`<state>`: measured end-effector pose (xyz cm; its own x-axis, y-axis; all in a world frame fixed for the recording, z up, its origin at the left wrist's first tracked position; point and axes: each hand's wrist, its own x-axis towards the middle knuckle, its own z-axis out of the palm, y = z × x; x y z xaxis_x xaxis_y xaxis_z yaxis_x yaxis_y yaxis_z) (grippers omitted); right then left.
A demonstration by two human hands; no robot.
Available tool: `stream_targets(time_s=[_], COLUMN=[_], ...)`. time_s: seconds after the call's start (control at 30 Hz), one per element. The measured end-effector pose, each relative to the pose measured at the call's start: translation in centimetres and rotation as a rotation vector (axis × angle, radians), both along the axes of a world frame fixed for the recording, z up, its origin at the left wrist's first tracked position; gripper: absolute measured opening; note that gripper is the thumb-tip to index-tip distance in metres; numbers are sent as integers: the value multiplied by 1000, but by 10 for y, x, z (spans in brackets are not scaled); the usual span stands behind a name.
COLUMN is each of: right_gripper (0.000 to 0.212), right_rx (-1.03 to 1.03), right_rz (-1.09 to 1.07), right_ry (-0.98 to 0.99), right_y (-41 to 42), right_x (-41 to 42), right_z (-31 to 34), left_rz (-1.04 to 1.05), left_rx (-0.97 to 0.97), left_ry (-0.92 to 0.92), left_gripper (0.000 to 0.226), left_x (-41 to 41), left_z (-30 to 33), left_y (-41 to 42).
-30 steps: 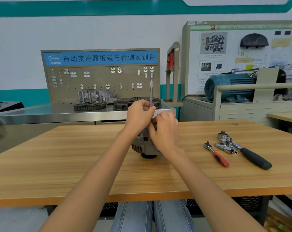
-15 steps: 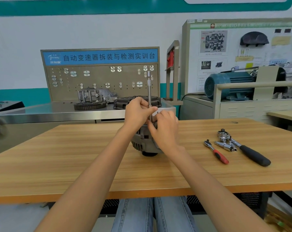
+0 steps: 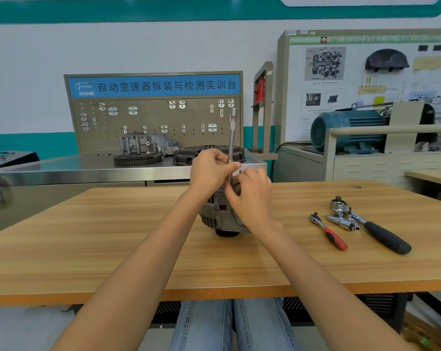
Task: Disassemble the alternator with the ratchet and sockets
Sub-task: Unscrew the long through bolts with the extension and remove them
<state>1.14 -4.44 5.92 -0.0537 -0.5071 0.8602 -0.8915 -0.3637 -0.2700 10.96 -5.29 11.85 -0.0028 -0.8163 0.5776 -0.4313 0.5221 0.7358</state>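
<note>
I see my left hand curled around the lower part of a long extension bar, thumb and fingers pinching the shaft; the bar stands nearly upright with a socket end at its top. My right hand lies over the top of the alternator, fingers curled at the base of the bar; whether they pinch the bar or the housing I cannot tell, since the contact is hidden. The alternator sits on the wooden tabletop, roughly at its middle, vented housing facing me. Well to the right lie a small red-handled ratchet, a cluster of chrome sockets just beside it, and a larger black-handled ratchet touching that cluster. Beyond the tabletop stands a steel bench with a grey pegboard, a gear ring and a dark clutch cover.
</note>
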Motion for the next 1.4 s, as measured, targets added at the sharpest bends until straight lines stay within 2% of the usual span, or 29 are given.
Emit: stream_targets(time_s=[0.1,0.17,0.27,0.33,0.63,0.8,0.9,0.97,1.07,1.27,1.4], right_gripper=[18,17,18,16,20,17,16,18,18,21,22], right_rx=[14,19,12,0,17,22,6,10,6,-2,-17], right_rz=[6,-3,2,11,13,35,49,41,32,21,10], right_ry=[-1,14,29,31,33,-62,-89,-78,-60,-29,-32], right_y=[-1,-2,0,2,1,-1,-2,-2,-1,-1,-1], right_x=[-1,-2,-3,-3,-3,-1,-2,-2,-3,-3,0], right_z=[0,1,2,2,3,4,4,4,5,3,2], left_rz=[9,1,-98,-149,-73,4,-6,-74,-137,-131,-78], left_rx=[-18,-19,0,23,31,-8,-3,27,73,116,119], left_ry=[-10,-11,33,70,100,49,25,14,26,80,72], left_gripper=[29,26,8,14,9,24,22,12,20,34,19], left_x=[-1,-1,0,0,1,-2,0,4,7,7,4], left_z=[-1,-1,-4,-7,-8,-6,-5,-3,-2,-2,0], left_y=[-3,-3,-1,1,2,3,2,3,4,5,5])
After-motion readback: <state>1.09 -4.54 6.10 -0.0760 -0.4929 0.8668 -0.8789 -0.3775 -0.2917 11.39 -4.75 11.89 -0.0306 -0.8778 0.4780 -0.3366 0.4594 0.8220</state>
